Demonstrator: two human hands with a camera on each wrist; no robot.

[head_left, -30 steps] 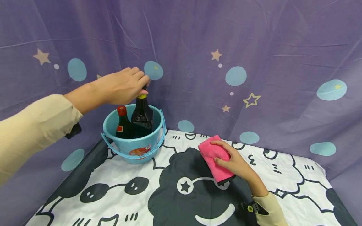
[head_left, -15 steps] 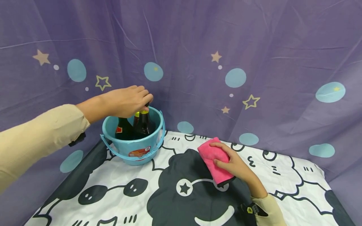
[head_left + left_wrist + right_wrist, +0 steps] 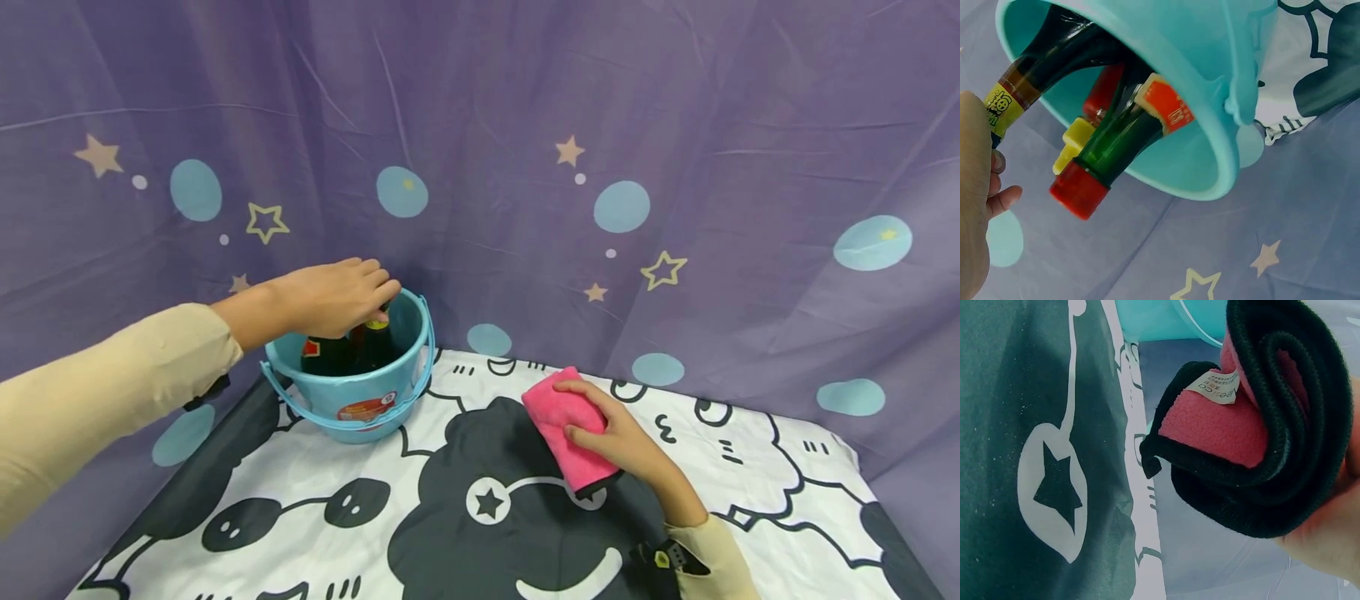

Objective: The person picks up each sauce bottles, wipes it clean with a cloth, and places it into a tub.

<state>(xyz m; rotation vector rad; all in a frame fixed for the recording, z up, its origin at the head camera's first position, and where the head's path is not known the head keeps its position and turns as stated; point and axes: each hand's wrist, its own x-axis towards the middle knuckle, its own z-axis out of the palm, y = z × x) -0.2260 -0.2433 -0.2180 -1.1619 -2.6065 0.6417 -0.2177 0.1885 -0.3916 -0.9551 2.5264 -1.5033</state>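
My left hand (image 3: 333, 296) pinches the cap end of a dark sauce bottle (image 3: 377, 348), which stands mostly inside a light blue bucket (image 3: 318, 392). Its yellow neck label (image 3: 999, 107) shows in the left wrist view. Beside it leans a green glass bottle (image 3: 1113, 140) with a red cap. Behind that sits a red bottle (image 3: 1102, 94) with a yellow pointed cap. The lower parts of all three are hidden in the bucket. My right hand (image 3: 618, 433) grips a rolled pink towel (image 3: 558, 417) with black edging, thumb on its near side.
The bucket's handle (image 3: 431, 337) hangs down around its front. A white and dark cartoon-print cloth (image 3: 480, 467) covers the surface. Close behind it hangs a purple curtain (image 3: 495, 108) with stars and blue dots.
My left hand has moved down with the dark bottle, which has sunk deeper into the bucket. The right hand and the towel stay in place.
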